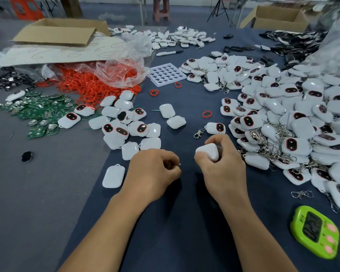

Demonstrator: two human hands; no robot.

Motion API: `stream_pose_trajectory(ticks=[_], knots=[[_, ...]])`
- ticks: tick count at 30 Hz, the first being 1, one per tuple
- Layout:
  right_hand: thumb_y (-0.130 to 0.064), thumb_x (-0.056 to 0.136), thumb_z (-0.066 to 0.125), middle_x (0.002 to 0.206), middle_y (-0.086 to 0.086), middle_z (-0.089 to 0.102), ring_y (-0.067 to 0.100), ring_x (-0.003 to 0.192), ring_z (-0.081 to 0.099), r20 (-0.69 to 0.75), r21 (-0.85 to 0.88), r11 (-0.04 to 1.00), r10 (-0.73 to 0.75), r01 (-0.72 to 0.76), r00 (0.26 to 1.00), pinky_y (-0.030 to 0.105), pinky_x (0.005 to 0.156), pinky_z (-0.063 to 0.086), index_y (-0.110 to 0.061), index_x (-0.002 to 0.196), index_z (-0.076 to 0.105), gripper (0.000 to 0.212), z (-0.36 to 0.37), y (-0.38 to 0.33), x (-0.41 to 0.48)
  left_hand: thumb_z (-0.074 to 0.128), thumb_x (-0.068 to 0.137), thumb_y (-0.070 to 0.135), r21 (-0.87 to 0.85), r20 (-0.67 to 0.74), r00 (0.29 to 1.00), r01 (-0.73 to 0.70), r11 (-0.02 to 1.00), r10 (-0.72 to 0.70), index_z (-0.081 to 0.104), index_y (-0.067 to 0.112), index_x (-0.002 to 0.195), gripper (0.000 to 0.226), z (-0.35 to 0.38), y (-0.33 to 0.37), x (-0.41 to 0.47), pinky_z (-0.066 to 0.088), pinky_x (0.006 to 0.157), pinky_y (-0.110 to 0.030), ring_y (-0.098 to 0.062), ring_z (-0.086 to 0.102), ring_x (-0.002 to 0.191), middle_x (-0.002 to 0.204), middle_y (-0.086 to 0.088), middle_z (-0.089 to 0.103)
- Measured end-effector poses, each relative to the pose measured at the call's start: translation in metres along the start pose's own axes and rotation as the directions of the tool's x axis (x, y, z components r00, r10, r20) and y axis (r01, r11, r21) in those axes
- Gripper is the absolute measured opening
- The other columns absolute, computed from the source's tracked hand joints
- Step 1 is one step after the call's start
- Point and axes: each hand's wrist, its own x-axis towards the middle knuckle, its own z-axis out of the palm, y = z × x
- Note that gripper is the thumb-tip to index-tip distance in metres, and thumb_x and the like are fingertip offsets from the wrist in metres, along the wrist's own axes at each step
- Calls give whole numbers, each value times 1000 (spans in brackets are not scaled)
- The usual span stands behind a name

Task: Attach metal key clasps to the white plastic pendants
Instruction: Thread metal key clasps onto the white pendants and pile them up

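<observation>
Both hands work on the near side of the hole tray (166, 74), towards the person, over dark cloth. The right hand (222, 169) is curled round a white pendant (208, 152), plain back up, held off the table. The left hand (155, 169) is just beside it, not touching, with its fingers bunched in a pinch. A small metal piece (179, 164) glints at the tips. It is likely a clasp ring, but too small to be sure.

Progress:
- **Done:** a big finished pile (283, 124) spreads right of the tray and nearer, with clasps and chains showing among the pendants. One finished pendant (215, 128) lies alone between the tray and the hands, its clasp (199, 133) attached. A further heap beyond the tray also seems to carry clasps.
- **Left:** a smaller cluster of bare pendants (126, 126) sits left of the tray and nearer, no metal seen on them. A few strays lie by the left hand.
- **Spare part:** one loose clasp (302, 194) lies far right of the tray, close to the person.

My read is that most of the job is done. The held pendant is mid-step, its clasp not yet on as far as I can see.

Also left of the tray are red rubber rings (94, 85) under a plastic bag and green circuit boards (41, 112).
</observation>
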Motion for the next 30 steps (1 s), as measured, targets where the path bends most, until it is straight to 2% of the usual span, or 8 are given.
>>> stream_pose_trajectory(ticks=[4,6,10,14,19,24,27,30], knots=[[-23,88,77,75,-10,69,9,54,59,129,34,999,-32,27,991,15,52,45,-38,93,60,23,3,2,1,74,78,26,-23,47,999,-21,1000,22,74,39,77,13,-2,-2,1,49,59,-22,-4,61,70,70,21,66],[-27,91,74,79,-13,69,11,62,63,175,-12,998,-56,59,983,15,56,46,-38,96,61,18,4,2,1,73,78,25,-33,58,998,-37,999,39,71,44,81,19,-3,-2,1,50,59,-25,-7,61,70,69,17,67],[-34,95,68,85,-16,68,8,79,61,262,-102,988,-82,112,962,17,61,45,-39,99,60,10,4,1,0,73,79,25,-50,84,995,-57,997,61,65,57,90,35,-4,-2,0,49,59,-24,-6,62,72,73,17,68],[-31,95,68,84,-18,68,6,80,60,278,-86,990,-86,114,957,15,61,43,-38,97,62,10,3,0,2,73,79,26,-34,69,994,-80,996,82,63,61,93,39,-4,-4,-1,48,60,-21,-3,62,74,75,20,68],[-29,93,71,82,-15,67,7,79,60,292,-114,985,-88,126,952,14,62,44,-38,95,63,12,3,-1,5,73,82,25,-10,59,991,-122,993,122,57,63,104,47,-2,-3,-2,48,70,-23,-1,60,80,83,25,66],[-24,90,72,77,-11,66,9,77,59,305,-122,982,-103,146,947,20,64,48,-36,91,64,14,5,-2,6,72,82,27,36,20,992,-126,991,125,75,46,95,23,2,-5,-3,44,62,-15,-1,60,80,79,24,65],[-22,90,73,76,-11,68,10,75,61,321,-120,984,-90,135,943,24,62,50,-36,89,65,15,4,-3,8,74,81,26,26,-28,990,-136,990,136,79,42,92,19,3,-5,-5,43,61,-13,-1,60,78,65,16,64],[-20,89,73,77,-12,69,8,76,63,322,-110,985,-88,130,943,19,61,51,-35,87,68,16,2,-5,8,75,81,26,31,-57,985,-162,986,163,79,41,91,18,3,-5,-6,43,60,-14,-3,60,77,64,14,64]])
